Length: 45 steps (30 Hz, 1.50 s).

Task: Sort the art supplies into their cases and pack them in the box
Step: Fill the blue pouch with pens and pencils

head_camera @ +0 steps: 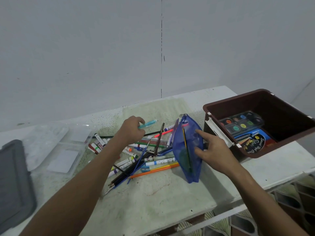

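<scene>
Blue mesh pencil pouch stands on edge on the table, zip side up, beside the brown box; a pencil already shows inside it. Right hand steadies the pouch, fingers spread against its side, thumb on the near face. Left hand is curled round a teal pen, lifted off the pile of markers and pencils. Step in hand, as judged: sorting pens into the pouch. Next move likely needs the pouch mouth held open and the pen fed in lengthwise. Watercolour palette already lies in the box.
</scene>
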Tool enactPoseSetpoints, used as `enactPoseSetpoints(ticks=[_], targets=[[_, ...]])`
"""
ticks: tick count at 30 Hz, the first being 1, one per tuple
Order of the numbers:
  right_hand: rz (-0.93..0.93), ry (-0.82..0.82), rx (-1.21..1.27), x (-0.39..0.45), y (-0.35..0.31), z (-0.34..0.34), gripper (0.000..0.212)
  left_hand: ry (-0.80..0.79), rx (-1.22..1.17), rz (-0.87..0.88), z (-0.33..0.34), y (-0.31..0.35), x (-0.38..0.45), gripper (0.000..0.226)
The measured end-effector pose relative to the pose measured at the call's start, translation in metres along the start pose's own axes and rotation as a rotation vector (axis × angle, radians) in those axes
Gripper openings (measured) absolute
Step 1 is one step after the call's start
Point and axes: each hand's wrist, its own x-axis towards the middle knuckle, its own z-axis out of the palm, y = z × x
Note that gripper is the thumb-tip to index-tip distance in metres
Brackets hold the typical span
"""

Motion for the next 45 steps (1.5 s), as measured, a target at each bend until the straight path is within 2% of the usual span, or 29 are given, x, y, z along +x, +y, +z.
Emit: enactPoseSetpoints(ticks=[3,5,7,12,24,30,36,41,45], targets=[[-0.004,-0.004,-0.027,-0.001,-0.001,-0.002,0.059,-0.178,0.108,0.050,0.000,-0.005,-0.004,0.039],[0.002,-0.013,-0.030,0.001,-0.001,0.000,0.061,-0.244,0.146,0.066,0.004,-0.010,-0.003,0.042],[0.014,-0.028,-0.014,0.002,-0.002,0.004,0.062,-0.259,0.131,0.078,0.004,-0.012,-0.003,0.044],[0.023,-0.032,-0.012,0.002,-0.003,0.006,0.062,-0.293,0.070,0.121,0.004,-0.010,-0.002,0.033],[0.042,-0.070,0.017,0.001,-0.012,0.007,0.063,-0.301,0.131,0.139,0.006,-0.007,-0.002,0.051],[0.052,-0.060,0.027,0.000,-0.013,0.007,0.062,-0.235,0.018,0.133,-0.002,-0.016,-0.013,0.053],[0.043,-0.006,0.079,-0.009,-0.017,0.023,0.061,0.053,0.262,0.259,-0.007,-0.021,-0.029,0.030],[0.030,-0.016,0.075,-0.005,-0.020,0.026,0.064,0.266,0.413,0.383,-0.027,-0.026,-0.035,0.037],[0.019,-0.031,0.103,-0.001,-0.027,0.025,0.063,0.358,0.462,0.379,-0.046,-0.025,-0.036,0.039]])
